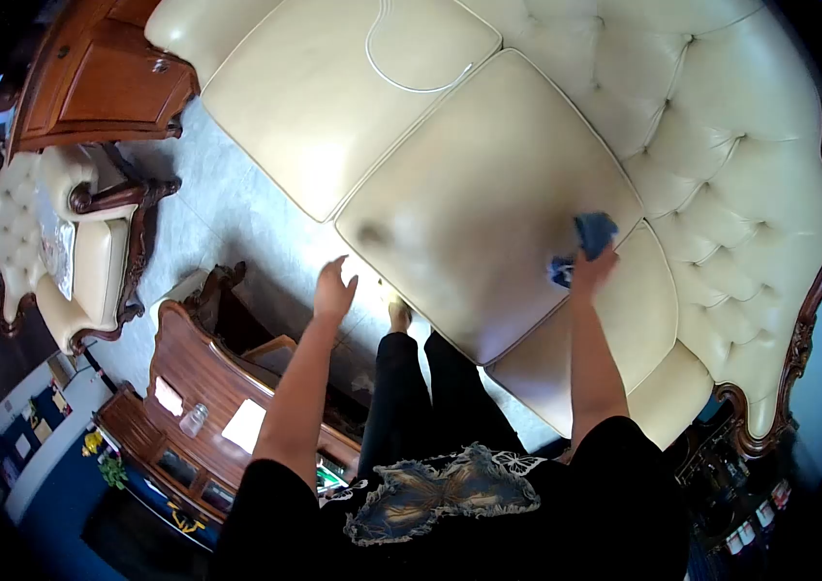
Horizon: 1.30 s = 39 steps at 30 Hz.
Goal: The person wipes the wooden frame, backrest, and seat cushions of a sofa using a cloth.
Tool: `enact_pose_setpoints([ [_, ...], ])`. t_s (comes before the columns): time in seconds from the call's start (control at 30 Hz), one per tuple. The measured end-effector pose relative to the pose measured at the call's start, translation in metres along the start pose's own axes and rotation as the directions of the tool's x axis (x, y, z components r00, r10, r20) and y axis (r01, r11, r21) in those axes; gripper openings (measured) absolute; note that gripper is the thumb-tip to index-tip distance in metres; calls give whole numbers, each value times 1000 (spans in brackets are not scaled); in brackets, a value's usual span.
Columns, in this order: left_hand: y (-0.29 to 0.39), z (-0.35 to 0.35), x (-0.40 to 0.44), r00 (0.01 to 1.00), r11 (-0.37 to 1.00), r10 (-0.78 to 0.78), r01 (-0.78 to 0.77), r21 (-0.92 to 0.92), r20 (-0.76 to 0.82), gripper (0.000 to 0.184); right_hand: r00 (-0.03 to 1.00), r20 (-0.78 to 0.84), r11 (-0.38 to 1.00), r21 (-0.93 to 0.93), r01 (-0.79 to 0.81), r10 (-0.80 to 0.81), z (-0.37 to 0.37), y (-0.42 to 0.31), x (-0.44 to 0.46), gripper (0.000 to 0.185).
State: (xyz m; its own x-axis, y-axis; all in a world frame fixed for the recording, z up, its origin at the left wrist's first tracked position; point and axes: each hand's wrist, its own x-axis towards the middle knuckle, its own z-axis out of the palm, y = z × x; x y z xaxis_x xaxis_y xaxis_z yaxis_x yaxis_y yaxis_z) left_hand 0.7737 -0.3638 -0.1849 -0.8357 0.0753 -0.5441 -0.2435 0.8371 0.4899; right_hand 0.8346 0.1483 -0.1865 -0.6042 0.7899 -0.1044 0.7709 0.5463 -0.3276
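Note:
In the head view a cream leather sofa (488,184) with several seat cushions and a tufted backrest fills the upper right. My right hand (593,269) is closed on a dark blue cloth (596,232), at the back part of the middle seat cushion. A bunched part of the cloth hangs to the left of my fingers. My left hand (335,290) is held in the air by the front edge of the sofa, fingers apart, with nothing in it.
A white cable (399,85) lies curved on the far cushion. Behind my left arm stands a brown wooden table (207,382) with papers and a glass jar (194,419). A carved armchair (101,271) and a wooden cabinet (110,92) stand at the left, on grey floor tiles (222,184).

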Motion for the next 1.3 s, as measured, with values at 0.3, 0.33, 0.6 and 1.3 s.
enact_pose_setpoints([
  [0.3, 69, -45, 208, 971, 877, -193, 235, 419, -141, 138, 940, -135, 911, -239, -337, 313, 66, 47, 53, 67],
  [0.33, 81, -46, 220, 972, 873, -196, 233, 429, -129, 138, 945, -142, 928, -193, -318, 294, 62, 36, 70, 67],
  [0.6, 86, -31, 256, 912, 676, -401, 355, 645, -82, 160, 888, 47, 834, -323, 447, -458, 122, -134, 227, 46],
  [1.3, 82, -20, 263, 934, 653, -336, 327, 683, -125, 135, 511, 535, 652, 104, 751, -673, 222, -320, -243, 20],
])
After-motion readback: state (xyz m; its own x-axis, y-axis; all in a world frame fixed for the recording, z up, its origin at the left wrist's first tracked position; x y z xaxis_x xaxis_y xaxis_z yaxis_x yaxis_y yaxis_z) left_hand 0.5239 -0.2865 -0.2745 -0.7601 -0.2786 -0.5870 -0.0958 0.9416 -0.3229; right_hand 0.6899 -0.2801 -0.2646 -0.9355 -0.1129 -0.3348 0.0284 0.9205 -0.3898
